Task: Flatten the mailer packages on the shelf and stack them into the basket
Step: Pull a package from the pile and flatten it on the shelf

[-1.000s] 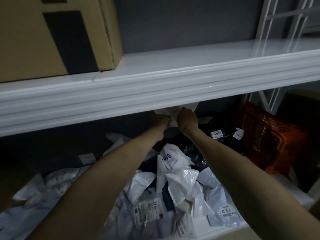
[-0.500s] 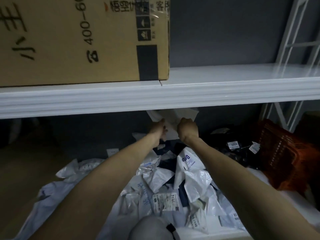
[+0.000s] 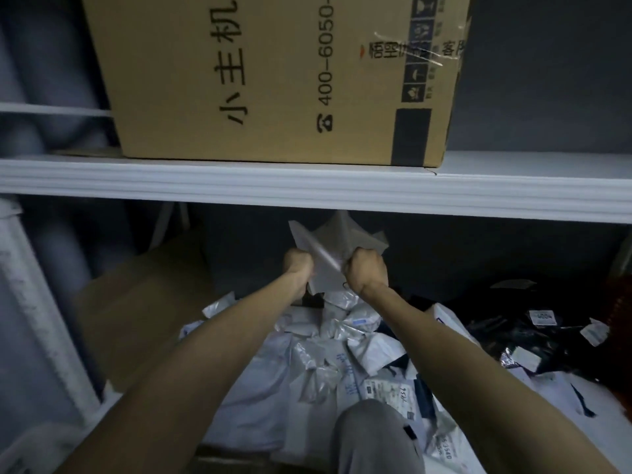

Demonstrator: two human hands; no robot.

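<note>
**Both fists on a grey mailer, held up above the pile**

Closest in, a grey-trousered knee (image 3: 376, 436) pokes up at the bottom, and both forearms run out over the lower shelf (image 3: 547, 388). Under them lies the pile of mailers (image 3: 342, 354), white and silvery bags, crumpled and overlapping, some with their labels showing. A darker heap of black mailers (image 3: 513, 333) lies off to the right.

Further out, the action. The left hand (image 3: 297, 265) and right hand (image 3: 364, 271) are both curled tight. Each grips one side of a single grey mailer (image 3: 337, 241), which is lifted clear of the pile and sits just below the upper shelf (image 3: 307, 189).

The mailer looks like thin plastic film: light, floppy and probably slick, with creases and corners sticking out at odd angles. It has no stiffness of its own, so it will sag wherever it isn't held. The best hold looks to be on opposite edges, near the corners, pulling outward to draw it taut. Fistfuls tend to bunch film, so flatter fingers along the edges should smooth it better.

Beyond, a big cardboard box (image 3: 273, 80) stands on the upper shelf. I can't clearly make out the basket.
</note>
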